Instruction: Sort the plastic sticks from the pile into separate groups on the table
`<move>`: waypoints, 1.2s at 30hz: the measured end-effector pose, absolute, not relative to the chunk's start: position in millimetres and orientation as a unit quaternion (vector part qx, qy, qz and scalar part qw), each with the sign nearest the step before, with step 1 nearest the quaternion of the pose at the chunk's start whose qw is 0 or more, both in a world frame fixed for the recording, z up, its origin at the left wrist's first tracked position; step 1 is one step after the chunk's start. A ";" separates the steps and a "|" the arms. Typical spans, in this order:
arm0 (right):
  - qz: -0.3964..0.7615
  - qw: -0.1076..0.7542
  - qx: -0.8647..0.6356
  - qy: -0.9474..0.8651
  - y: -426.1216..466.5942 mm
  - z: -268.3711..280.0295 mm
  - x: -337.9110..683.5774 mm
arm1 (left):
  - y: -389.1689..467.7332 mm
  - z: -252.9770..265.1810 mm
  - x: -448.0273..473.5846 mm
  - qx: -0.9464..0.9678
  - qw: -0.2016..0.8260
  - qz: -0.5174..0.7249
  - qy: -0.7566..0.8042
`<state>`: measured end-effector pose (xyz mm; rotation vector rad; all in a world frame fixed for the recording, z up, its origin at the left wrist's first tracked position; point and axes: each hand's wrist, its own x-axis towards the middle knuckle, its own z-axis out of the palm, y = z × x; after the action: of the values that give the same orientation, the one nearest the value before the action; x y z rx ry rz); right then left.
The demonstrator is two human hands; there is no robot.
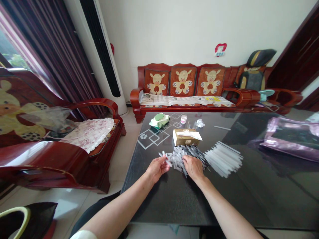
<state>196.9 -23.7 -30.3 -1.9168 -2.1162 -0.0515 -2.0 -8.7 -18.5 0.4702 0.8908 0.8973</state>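
Note:
My left hand [158, 169] is closed at the near left of a pile, its thumb and fingers pinching short whitish tubes [168, 162]. My right hand [194, 168] bends down over the pile's right side, fingers drawn together at its edge; what they grip is hidden. Between the hands lies the loose heap of short whitish tube pieces [177, 160]. Thin black sticks [193, 151] are bunched behind and beside my right hand. Farther right, a fanned bundle of long translucent white tubes [224, 159] rests flat on the dark table [174, 202].
A gold tissue box [180, 140] stands directly behind the heap. Beyond it are a wipes pack [159, 123], a small cup [183, 119], crumpled tissue [200, 123] and a lone tube [222, 128]. A purple plastic package [271, 142] lies right. A wooden armchair [99, 166] stands left.

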 end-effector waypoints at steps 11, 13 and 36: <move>-0.043 0.111 -0.654 -0.747 -21.8 -35.5 195.3 | -10.8 -18.6 -0.9 0.229 0.778 0.415 0.412; -0.054 0.099 -0.652 -0.750 -21.6 -37.5 192.7 | -11.2 -18.6 -0.6 0.231 0.778 0.415 0.411; -0.012 0.106 -0.677 -0.729 -18.0 -27.7 197.8 | -9.9 -11.7 -4.4 0.237 0.766 0.433 0.412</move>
<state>197.8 -18.0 -27.7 -1.9934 -2.1470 -0.0367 -4.4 -9.9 -11.7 0.5152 0.8961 0.9398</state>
